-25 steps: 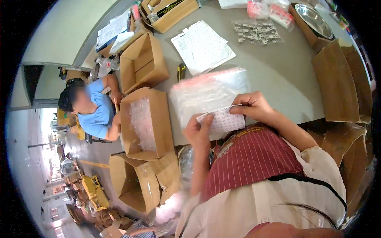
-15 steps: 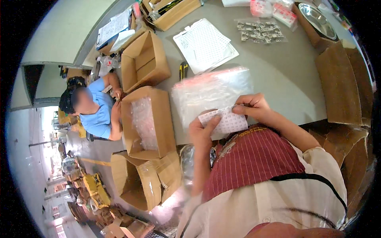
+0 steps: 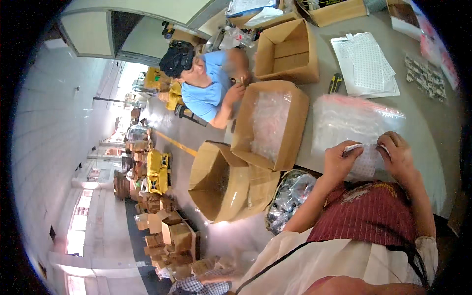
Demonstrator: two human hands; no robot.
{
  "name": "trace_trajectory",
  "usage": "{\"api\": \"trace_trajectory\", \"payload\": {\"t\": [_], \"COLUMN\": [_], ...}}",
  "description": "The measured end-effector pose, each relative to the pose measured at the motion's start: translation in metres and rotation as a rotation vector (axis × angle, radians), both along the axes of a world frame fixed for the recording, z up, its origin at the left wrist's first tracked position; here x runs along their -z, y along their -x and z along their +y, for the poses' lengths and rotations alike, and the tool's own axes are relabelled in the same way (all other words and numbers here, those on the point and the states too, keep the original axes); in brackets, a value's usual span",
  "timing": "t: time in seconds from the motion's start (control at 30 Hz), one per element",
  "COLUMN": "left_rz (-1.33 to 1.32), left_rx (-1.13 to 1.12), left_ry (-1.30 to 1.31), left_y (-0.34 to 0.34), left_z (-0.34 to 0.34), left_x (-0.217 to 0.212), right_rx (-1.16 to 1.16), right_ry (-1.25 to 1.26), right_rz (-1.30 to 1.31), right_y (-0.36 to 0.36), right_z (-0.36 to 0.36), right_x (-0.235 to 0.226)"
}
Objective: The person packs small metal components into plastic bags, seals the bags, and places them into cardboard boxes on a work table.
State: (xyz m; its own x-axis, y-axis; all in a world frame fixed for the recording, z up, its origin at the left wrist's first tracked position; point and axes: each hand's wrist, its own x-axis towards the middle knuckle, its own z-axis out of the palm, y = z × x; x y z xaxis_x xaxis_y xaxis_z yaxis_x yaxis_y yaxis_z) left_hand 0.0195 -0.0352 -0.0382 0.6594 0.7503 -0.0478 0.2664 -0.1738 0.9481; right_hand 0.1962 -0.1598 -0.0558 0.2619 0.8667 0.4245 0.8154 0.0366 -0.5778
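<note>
Hands meet over a small white sheet (image 3: 366,160) at the near edge of the grey table (image 3: 314,157): the left hand (image 3: 339,161) pinches its left end with fingers closed on it, and the right hand (image 3: 397,155) grips the right end the same way, so the sheet is stretched between them just above the person's striped red apron (image 3: 368,216). Directly beyond the hands a large clear plastic bag with a pink strip along its top (image 3: 351,120) lies flat on the table, touching or nearly touching the sheet. To the left of the bag stands an open cardboard box (image 3: 270,123) lined with clear plastic, and another open box (image 3: 287,51) sits beyond it. Farther back on the right lie a stack of white dotted sheets (image 3: 366,64) and a small black-and-yellow tool (image 3: 335,82) beside it. A co-worker in a blue shirt (image 3: 206,91) leans at the table's left side. Judging by this, the sheet is in hand but not yet set down or put anywhere, so the handling looks midway; what is on the sheet is too small to tell.
</note>
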Motion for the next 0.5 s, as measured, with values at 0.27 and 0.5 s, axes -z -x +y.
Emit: {"api": "trace_trajectory", "payload": {"t": [0.27, 0.5], "left_rz": [0.028, 0.057], "left_rx": [0.009, -0.002], "left_ry": [0.084, 0.083], "left_y": [0.015, 0.022], "left_z": [0.021, 0.036], "left_x": [0.005, 0.009], "right_rx": [0.037, 0.051], "right_ry": [0.102, 0.14], "right_rz": [-0.026, -0.083], "right_y": [0.02, 0.035], "right_z": [0.016, 0.025], "right_x": [0.001, 0.005]}}
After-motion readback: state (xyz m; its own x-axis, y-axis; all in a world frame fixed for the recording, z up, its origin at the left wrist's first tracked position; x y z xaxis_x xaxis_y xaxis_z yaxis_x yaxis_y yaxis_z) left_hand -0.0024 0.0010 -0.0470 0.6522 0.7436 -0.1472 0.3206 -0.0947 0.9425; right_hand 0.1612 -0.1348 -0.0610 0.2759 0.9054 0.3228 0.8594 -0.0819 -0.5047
